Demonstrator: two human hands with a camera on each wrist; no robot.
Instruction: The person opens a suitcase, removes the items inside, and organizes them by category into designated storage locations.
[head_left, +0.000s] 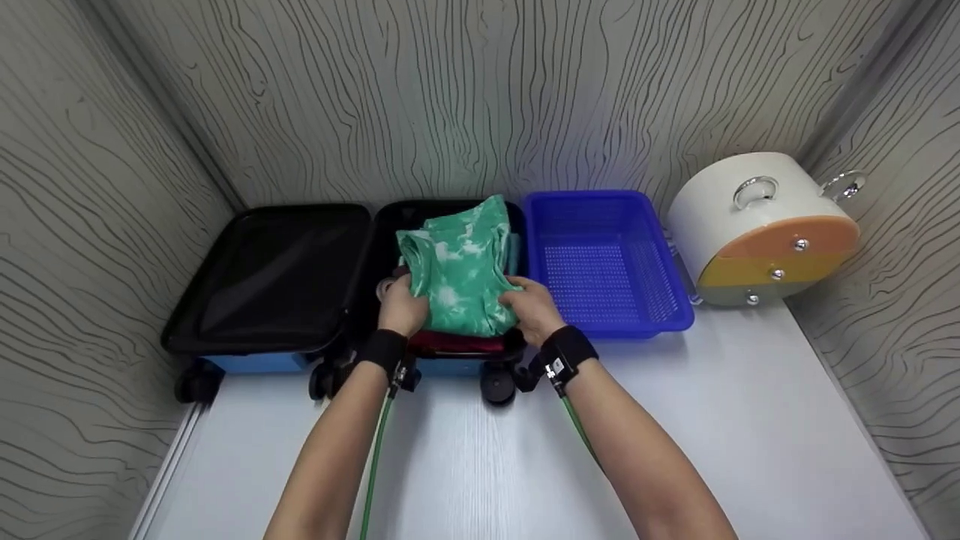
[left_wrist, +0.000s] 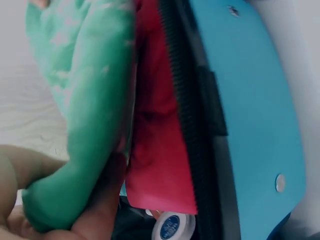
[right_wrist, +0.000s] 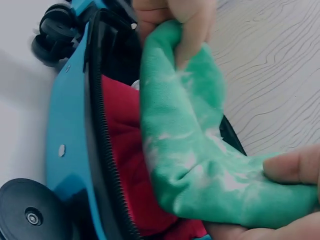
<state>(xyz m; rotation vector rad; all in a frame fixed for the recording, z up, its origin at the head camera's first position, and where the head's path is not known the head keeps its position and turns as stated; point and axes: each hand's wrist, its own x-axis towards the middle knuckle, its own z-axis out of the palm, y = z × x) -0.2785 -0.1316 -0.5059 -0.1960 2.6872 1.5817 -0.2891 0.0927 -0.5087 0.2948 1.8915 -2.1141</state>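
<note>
A folded green and white tie-dye garment (head_left: 461, 274) is held over the right half of an open suitcase (head_left: 386, 217). My left hand (head_left: 403, 307) grips its left edge, thumb on one side and fingers on the other. On the opposite edge, my right hand (head_left: 534, 307) pinches the cloth between thumb and fingers. Beneath it lies red cloth (left_wrist: 155, 150) inside the case, along the zipper edge. A small round container with a blue label (left_wrist: 170, 227) sits in the case by the red cloth. What else lies under the garment is mostly hidden.
The suitcase's black-lined other half (head_left: 277, 277) lies at the left. To the right stands a blue perforated basket (head_left: 607, 330), then a cream round box with coloured drawers (head_left: 750, 225). A patterned wall (head_left: 450, 97) rises behind. Suitcase wheels (head_left: 498, 384) project toward me over the white table (head_left: 465, 465).
</note>
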